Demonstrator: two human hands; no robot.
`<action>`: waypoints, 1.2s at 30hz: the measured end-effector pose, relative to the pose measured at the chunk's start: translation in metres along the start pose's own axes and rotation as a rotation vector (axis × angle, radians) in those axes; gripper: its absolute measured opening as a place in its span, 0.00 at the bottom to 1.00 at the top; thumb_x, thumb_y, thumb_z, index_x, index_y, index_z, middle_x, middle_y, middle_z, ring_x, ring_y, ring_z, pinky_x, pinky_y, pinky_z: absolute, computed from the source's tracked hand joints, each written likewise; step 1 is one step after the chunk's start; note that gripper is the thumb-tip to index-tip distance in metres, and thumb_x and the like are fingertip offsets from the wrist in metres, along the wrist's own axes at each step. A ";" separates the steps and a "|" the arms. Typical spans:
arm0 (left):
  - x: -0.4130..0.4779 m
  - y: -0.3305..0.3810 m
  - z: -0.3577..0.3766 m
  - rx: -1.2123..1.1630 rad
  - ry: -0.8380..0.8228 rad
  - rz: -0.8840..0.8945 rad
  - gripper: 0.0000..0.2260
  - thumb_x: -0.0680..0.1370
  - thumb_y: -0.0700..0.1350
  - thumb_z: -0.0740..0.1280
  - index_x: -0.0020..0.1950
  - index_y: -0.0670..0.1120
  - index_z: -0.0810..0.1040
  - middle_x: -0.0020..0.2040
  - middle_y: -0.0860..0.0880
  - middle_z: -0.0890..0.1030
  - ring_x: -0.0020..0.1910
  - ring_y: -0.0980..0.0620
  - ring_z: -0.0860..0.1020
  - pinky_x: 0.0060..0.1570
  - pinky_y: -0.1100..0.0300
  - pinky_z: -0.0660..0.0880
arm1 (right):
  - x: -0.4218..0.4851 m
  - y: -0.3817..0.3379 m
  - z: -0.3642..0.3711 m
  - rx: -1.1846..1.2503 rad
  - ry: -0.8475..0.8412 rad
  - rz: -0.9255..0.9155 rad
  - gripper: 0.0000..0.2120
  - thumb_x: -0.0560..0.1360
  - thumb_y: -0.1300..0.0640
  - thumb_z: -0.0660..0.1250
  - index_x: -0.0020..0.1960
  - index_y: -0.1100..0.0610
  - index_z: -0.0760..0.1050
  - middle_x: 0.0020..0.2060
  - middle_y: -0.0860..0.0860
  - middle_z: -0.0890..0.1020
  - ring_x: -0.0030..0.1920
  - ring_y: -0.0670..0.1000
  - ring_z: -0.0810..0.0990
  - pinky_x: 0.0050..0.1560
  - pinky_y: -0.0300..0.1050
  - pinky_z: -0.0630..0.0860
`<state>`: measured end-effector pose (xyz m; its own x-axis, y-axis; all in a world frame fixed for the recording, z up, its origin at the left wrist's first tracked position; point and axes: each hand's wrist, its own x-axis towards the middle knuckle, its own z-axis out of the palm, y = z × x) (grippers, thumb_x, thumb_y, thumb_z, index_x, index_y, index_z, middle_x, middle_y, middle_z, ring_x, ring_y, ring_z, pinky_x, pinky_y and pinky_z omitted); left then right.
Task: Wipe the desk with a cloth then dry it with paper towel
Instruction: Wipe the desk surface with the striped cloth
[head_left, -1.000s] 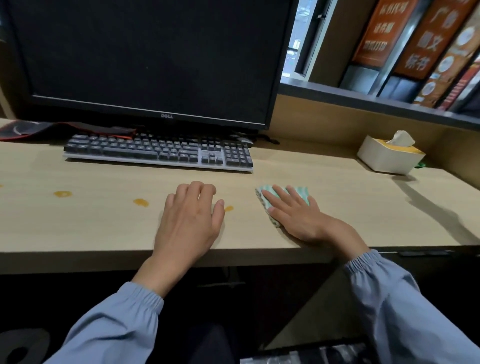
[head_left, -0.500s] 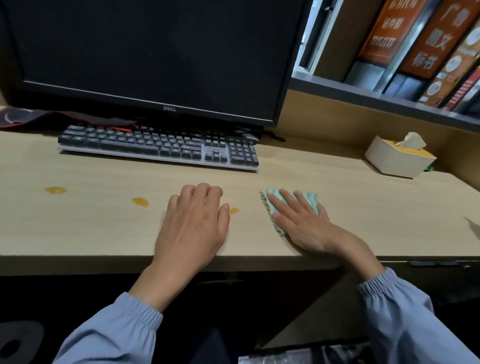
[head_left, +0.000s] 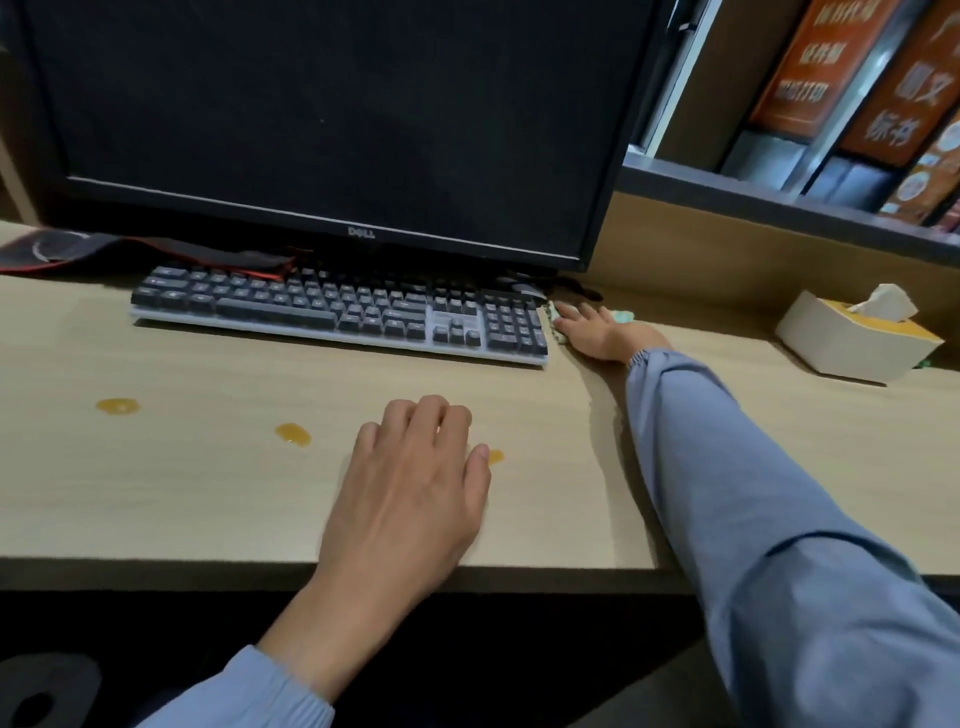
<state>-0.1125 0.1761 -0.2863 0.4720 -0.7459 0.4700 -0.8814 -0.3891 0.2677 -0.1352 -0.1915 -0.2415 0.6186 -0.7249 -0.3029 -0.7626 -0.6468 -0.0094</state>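
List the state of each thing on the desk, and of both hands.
Desk, three orange spots unwiped.
Left hand, flat on desk, holding nothing.
Right hand, fingers straight, pressing cloth beside keyboard.
Cloth, flat, mostly hidden under right hand.
Keyboard, lying flat.
Monitor, screen dark.
Tissue box, one tissue sticking out.

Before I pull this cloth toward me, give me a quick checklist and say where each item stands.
1. Cloth pinned flat under the right hand: ok.
2. Gap between cloth and keyboard: not ok, the cloth's edge sits right at the keyboard's right end.
3. Orange spills wiped: not ok, three show on the desk, all left of the cloth.
4. Left hand clear of the nearest spill: cannot tell, the thumb tip is right beside it.
5. Tissue box ready for drying: ok, a tissue sticks up.
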 end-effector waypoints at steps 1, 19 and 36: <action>0.000 0.000 0.000 0.001 -0.002 -0.004 0.15 0.83 0.55 0.54 0.59 0.49 0.75 0.54 0.51 0.77 0.52 0.47 0.73 0.49 0.47 0.73 | 0.005 0.000 -0.004 0.004 -0.004 0.026 0.27 0.84 0.39 0.42 0.82 0.41 0.43 0.82 0.50 0.44 0.81 0.58 0.43 0.77 0.66 0.45; 0.001 -0.004 0.000 -0.052 0.031 -0.060 0.16 0.84 0.55 0.54 0.59 0.48 0.75 0.55 0.50 0.77 0.52 0.46 0.73 0.50 0.46 0.72 | -0.025 0.005 0.011 0.025 0.042 -0.085 0.27 0.83 0.39 0.42 0.81 0.39 0.42 0.82 0.47 0.43 0.81 0.57 0.40 0.77 0.67 0.44; -0.006 -0.005 -0.004 -0.108 0.109 0.016 0.10 0.84 0.50 0.62 0.58 0.46 0.76 0.54 0.48 0.78 0.53 0.44 0.73 0.51 0.47 0.70 | -0.285 -0.008 0.118 0.017 0.125 -0.192 0.26 0.79 0.34 0.33 0.75 0.28 0.30 0.78 0.35 0.33 0.76 0.43 0.27 0.76 0.60 0.34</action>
<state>-0.1114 0.1848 -0.2871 0.4618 -0.6861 0.5621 -0.8849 -0.3127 0.3453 -0.3272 0.0483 -0.2681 0.7706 -0.6134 -0.1731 -0.6310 -0.7725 -0.0717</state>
